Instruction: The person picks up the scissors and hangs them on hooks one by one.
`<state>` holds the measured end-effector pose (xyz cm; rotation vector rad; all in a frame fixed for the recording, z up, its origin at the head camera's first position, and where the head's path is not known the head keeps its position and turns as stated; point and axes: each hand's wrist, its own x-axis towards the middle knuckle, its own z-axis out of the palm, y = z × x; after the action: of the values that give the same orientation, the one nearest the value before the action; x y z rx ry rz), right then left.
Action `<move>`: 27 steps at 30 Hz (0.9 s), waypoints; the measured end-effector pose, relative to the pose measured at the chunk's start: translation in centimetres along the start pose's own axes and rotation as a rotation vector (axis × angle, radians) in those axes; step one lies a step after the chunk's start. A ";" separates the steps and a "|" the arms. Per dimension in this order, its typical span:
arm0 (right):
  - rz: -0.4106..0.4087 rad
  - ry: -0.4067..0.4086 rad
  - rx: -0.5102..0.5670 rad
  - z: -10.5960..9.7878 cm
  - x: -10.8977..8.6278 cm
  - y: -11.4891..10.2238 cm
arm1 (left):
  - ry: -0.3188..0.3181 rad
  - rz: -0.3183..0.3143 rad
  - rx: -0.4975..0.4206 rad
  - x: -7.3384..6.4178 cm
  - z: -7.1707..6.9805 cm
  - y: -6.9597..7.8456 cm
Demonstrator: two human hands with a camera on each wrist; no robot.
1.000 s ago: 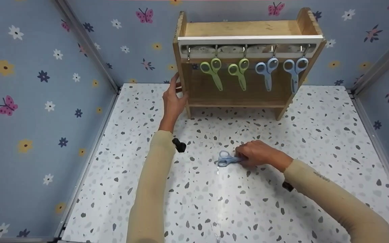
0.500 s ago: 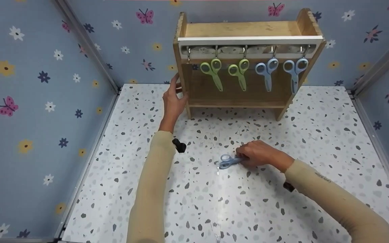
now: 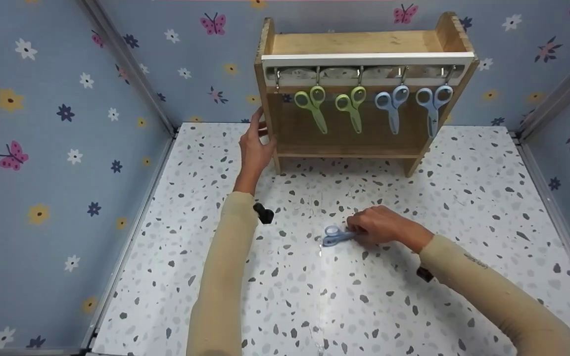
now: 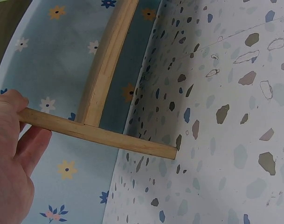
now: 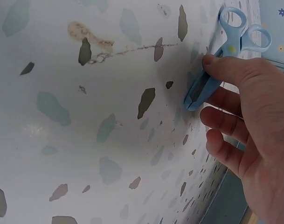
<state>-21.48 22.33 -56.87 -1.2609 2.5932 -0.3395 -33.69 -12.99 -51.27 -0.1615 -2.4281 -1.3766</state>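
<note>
Blue scissors (image 3: 335,236) are pinched by the blade end between the thumb and fingers of my right hand (image 3: 377,225), low over the speckled table. In the right wrist view the scissors' (image 5: 232,35) handle loops point away from the palm. My left hand (image 3: 255,148) grips the left side panel of a wooden rack (image 3: 349,154); in the left wrist view its thumb and fingers lie on either side of the panel's edge (image 4: 109,137). From the rack's hooks hang two green scissors (image 3: 349,109) and two blue scissors (image 3: 392,109).
The leftmost hook (image 3: 277,79) carries nothing. Flower-patterned walls (image 3: 42,173) enclose the white speckled table (image 3: 285,296) at the back and both sides. A white rail (image 3: 364,59) runs across the rack's front.
The scissors in my right hand have turned slightly, their handle loops shifting a little down and to the right. My left hand stays on the rack.
</note>
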 end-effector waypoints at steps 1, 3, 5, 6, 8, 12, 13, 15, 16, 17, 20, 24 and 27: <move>0.003 -0.004 0.000 0.0 0.0 0.0 | -0.001 -0.002 -0.001 0.0 0.0 0.0; 0.008 -0.010 -0.002 -0.1 0.0 0.0 | -0.003 -0.004 -0.002 0.0 0.0 0.0; 0.012 -0.015 -0.002 -0.2 0.0 0.0 | -0.004 -0.003 -0.004 0.0 0.0 0.0; 0.013 -0.016 -0.003 -0.2 0.0 0.0 | -0.006 -0.001 -0.006 0.0 0.0 -0.1; 0.018 -0.020 -0.002 -0.3 0.1 0.0 | -0.006 0.001 -0.006 0.1 0.0 -0.1; 0.023 -0.027 0.002 -0.5 0.1 0.0 | -0.006 0.001 -0.011 0.0 -0.1 -0.1; 0.023 -0.026 0.002 -0.5 0.1 0.1 | -0.005 0.000 -0.013 0.0 -0.1 -0.2; 0.022 -0.026 0.001 -0.6 0.1 0.2 | -0.003 0.000 -0.018 0.0 -0.1 -0.1; 0.021 -0.023 -0.002 -0.7 0.1 0.3 | -0.003 0.000 -0.020 0.0 -0.1 -0.1; 0.019 -0.018 -0.004 -0.7 0.0 0.4 | -0.003 -0.002 -0.022 0.0 -0.1 -0.1; 0.008 0.006 -0.019 -1.0 -0.2 0.6 | -0.005 -0.003 -0.024 0.0 0.0 -0.1; -0.006 0.038 -0.020 -1.4 -0.4 0.6 | -0.008 -0.007 -0.029 -0.1 0.0 -0.1; -0.001 0.041 -0.011 -1.7 -0.3 0.6 | -0.010 -0.006 -0.029 -0.1 -0.1 -0.2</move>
<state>-22.24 23.12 -55.37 -1.2719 2.6324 -0.3548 -33.66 -13.15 -51.40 -0.1681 -2.4192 -1.4179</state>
